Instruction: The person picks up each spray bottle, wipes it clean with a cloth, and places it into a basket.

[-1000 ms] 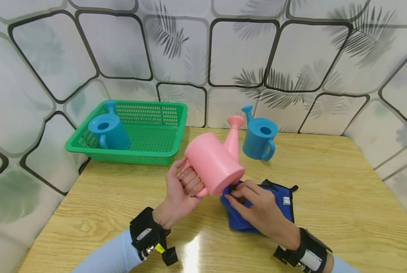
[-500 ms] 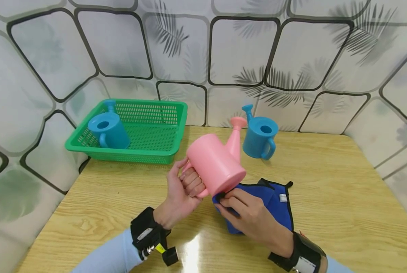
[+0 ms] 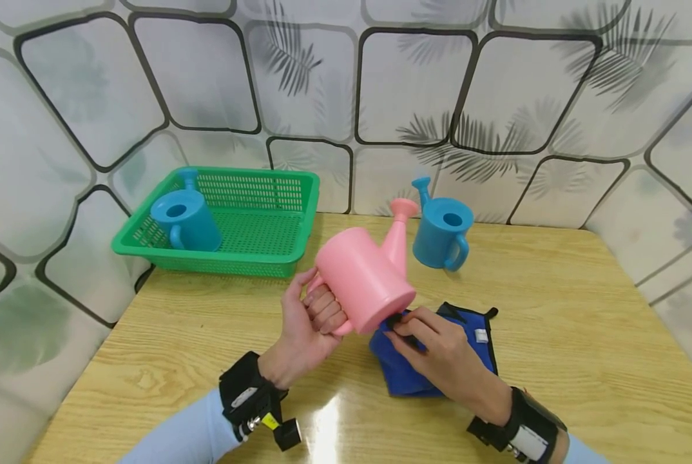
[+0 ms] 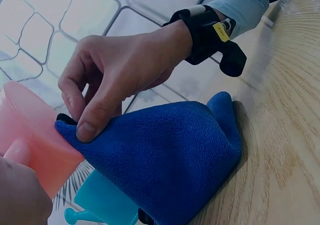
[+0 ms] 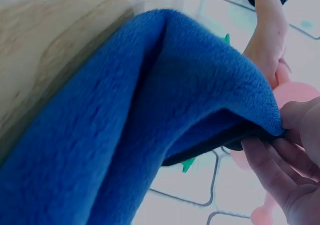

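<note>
My left hand (image 3: 317, 322) grips the handle of a pink watering can (image 3: 360, 277), tilted above the table with its base turned toward me and its spout up to the right. Between thumb and fingers, my right hand (image 3: 447, 351) pinches a corner of a blue cloth (image 3: 406, 370) with black edging, right at the can's lower rim. In the left wrist view the pinched corner of the cloth (image 4: 165, 145) meets the pink can (image 4: 35, 135), and the rest hangs down to the table. The right wrist view shows the cloth (image 5: 200, 80) folded and draping from the fingertips (image 5: 257, 157).
A green basket (image 3: 224, 264) stands at the back left with a blue watering can (image 3: 192, 222) inside. Another blue watering can (image 3: 439, 238) stands upright on the wooden table (image 3: 584, 322) behind the cloth. A patterned wall (image 3: 415, 90) closes off the back and sides.
My right hand with the cloth corner shifts left along the can's lower rim, then back right. The pink can moves only slightly, and my left hand keeps its grip.
</note>
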Motion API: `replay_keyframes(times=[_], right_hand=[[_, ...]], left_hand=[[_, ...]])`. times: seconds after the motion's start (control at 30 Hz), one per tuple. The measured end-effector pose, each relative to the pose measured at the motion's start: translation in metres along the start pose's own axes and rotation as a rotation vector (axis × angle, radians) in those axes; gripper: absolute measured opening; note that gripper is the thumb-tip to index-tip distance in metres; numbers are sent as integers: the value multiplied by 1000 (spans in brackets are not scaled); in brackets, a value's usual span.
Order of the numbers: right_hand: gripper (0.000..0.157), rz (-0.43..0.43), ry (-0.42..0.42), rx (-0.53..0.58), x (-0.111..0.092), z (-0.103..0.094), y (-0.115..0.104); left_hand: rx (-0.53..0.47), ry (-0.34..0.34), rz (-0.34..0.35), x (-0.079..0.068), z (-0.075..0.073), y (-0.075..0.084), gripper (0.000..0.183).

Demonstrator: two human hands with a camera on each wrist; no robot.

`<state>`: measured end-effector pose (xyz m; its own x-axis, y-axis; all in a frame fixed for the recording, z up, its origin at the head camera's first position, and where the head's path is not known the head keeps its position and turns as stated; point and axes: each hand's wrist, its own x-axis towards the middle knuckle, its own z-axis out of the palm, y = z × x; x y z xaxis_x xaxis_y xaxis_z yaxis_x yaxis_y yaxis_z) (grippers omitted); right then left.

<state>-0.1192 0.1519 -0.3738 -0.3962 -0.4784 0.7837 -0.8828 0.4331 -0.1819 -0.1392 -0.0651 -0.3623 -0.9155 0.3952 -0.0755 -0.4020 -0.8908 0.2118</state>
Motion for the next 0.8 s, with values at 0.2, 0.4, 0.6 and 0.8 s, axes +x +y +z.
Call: replay_keyframes(times=[0.2,0.4,0.6,0.8], right_hand=[[28,55,-19,-7,-3,-8,8],[16,74,8,-30,-3,-14,13],[38,65,73,-75,1,-18,15],[36,45,116,-101,6,-21,12]], left_hand=[[-7,-20,6,-1,-2,1,48],[-6,-19,-1,-1,-3,2,47],[-3,-6,7,0,-5,1,48],[5,1,-4,1,-7,1,48]])
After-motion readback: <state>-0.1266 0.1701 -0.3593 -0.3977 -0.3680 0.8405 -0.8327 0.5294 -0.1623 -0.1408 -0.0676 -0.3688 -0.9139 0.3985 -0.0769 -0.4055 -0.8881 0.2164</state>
